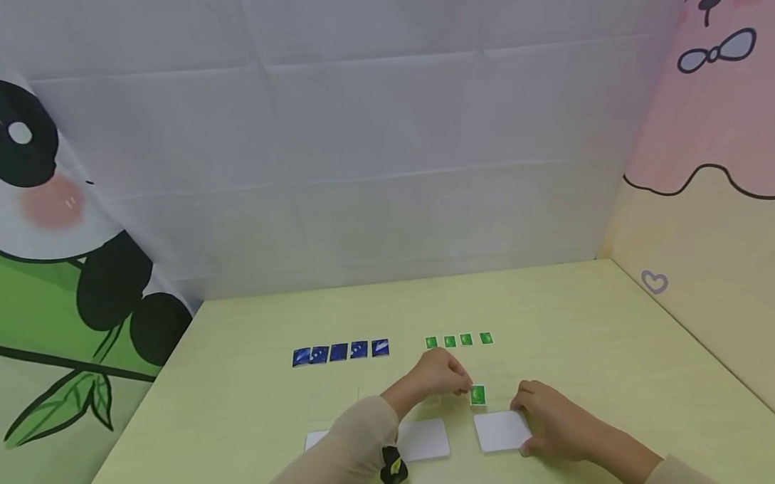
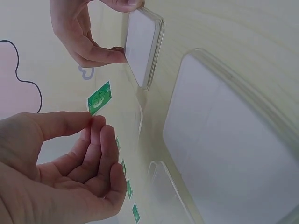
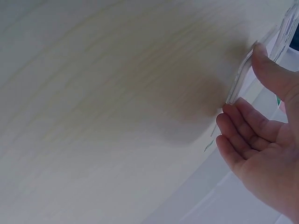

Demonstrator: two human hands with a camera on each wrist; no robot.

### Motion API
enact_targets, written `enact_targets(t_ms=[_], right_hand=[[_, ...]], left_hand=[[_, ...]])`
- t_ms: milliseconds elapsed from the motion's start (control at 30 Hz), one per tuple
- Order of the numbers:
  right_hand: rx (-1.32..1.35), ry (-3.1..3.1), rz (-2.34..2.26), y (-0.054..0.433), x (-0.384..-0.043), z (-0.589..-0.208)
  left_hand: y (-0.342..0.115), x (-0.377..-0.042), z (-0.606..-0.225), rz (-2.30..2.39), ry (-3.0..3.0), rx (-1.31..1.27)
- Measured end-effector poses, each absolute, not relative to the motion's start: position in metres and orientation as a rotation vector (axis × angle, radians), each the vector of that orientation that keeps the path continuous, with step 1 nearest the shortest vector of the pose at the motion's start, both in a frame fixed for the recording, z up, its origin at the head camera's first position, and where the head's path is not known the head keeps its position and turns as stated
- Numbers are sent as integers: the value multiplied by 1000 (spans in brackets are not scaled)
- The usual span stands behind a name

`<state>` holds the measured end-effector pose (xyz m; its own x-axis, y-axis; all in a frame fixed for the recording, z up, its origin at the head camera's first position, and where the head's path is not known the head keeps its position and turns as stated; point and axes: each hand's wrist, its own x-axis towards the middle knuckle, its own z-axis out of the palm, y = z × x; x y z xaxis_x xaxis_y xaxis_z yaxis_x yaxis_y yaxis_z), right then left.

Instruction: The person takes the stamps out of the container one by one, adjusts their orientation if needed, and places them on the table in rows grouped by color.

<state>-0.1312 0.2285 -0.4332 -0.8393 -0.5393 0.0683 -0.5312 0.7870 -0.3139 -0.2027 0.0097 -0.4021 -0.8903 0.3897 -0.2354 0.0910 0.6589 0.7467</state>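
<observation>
My left hand (image 1: 439, 372) pinches a small green stamp (image 2: 99, 98) with a white border by one corner, between thumb and forefinger. It is raised above the table. To its right, my right hand (image 1: 557, 422) grips a white card in a clear case (image 1: 503, 431) by its edges, thumb at the near side and fingers at the far side. In the left wrist view the case (image 2: 140, 44) looks several layers thick. A second white card in a clear case (image 1: 424, 440) lies left of it, partly behind my left forearm.
Several green stamps (image 1: 466, 339) form a row farther back. Left of them runs a row of blue pictured squares (image 1: 339, 351). Clear plastic pieces (image 2: 166, 191) lie behind the white cards. Another white card (image 1: 314, 438) is mostly covered by the left sleeve. A white cloth wall (image 1: 388, 221) bounds the back.
</observation>
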Motion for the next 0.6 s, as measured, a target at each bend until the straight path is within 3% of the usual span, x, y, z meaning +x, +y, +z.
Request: enact_targets(t_ms=[600], right_hand=[[-906,2974,-483,228,-130,-435]], left_hand=[[0,-213,-402,1085,2521,360]])
